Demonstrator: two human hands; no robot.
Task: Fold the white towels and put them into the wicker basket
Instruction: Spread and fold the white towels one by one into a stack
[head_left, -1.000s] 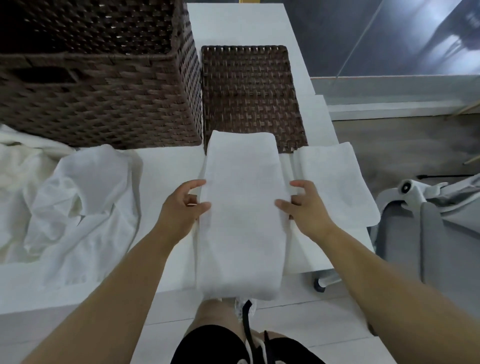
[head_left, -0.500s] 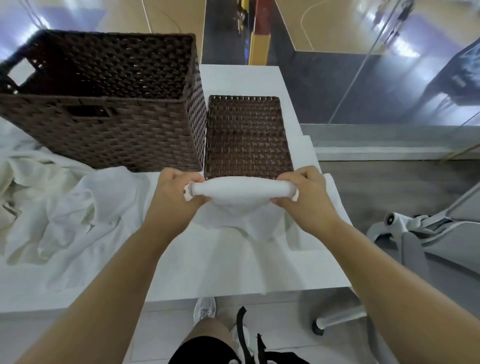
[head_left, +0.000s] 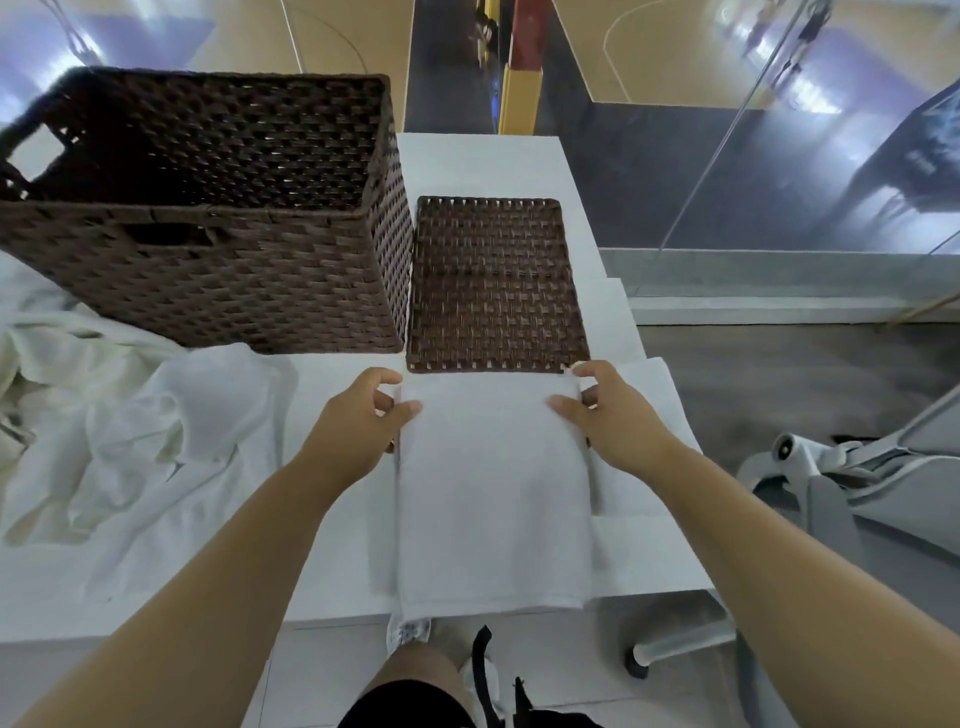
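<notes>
A folded white towel (head_left: 493, 499) lies flat on the white table (head_left: 332, 597), reaching from the wicker lid down to the table's front edge. My left hand (head_left: 358, 421) pinches its far left corner between thumb and fingers. My right hand (head_left: 605, 410) pinches the far right corner the same way. The large dark wicker basket (head_left: 208, 291) stands at the back left, and nothing shows inside it. A heap of crumpled white towels (head_left: 114, 441) lies left of my left arm.
A flat wicker lid (head_left: 493, 280) lies just beyond the towel, against the basket's right side. Another white cloth (head_left: 660, 410) lies under my right hand. A grey office chair (head_left: 857, 493) stands off the table's right edge. My legs show below the front edge.
Half a second ago both hands held the towel's folded edge up in the air near the lid. Now the towel lies flat on the table, folded shorter than one second ago.
</notes>
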